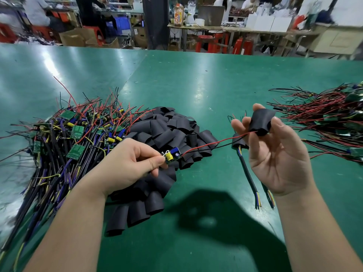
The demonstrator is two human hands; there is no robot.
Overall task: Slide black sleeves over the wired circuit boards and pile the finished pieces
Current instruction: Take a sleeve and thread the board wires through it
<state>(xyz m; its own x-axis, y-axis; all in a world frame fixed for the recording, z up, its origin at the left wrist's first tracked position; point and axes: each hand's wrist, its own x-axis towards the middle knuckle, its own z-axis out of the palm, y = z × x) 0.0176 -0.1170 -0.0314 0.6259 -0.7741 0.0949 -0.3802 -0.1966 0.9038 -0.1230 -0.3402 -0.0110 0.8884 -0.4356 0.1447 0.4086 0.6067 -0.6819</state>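
Note:
My left hand [129, 161] pinches a small wired circuit board [171, 155] with blue and yellow parts, above a heap of black sleeves [167, 134]. Its red and black wires [206, 145] stretch right into a black sleeve [261, 121] that my right hand [275, 154] holds up between thumb and fingertips. The wire tips poke out past the sleeve near my fingers. A sleeved piece [238, 143] with a black cable lies on the table under my right hand.
A tangle of bare wired boards [74, 138] covers the green table [196, 85] at the left. More wired pieces [330, 118] are piled at the right edge. Beyond the table's far edge stand benches, red stools, boxes and people.

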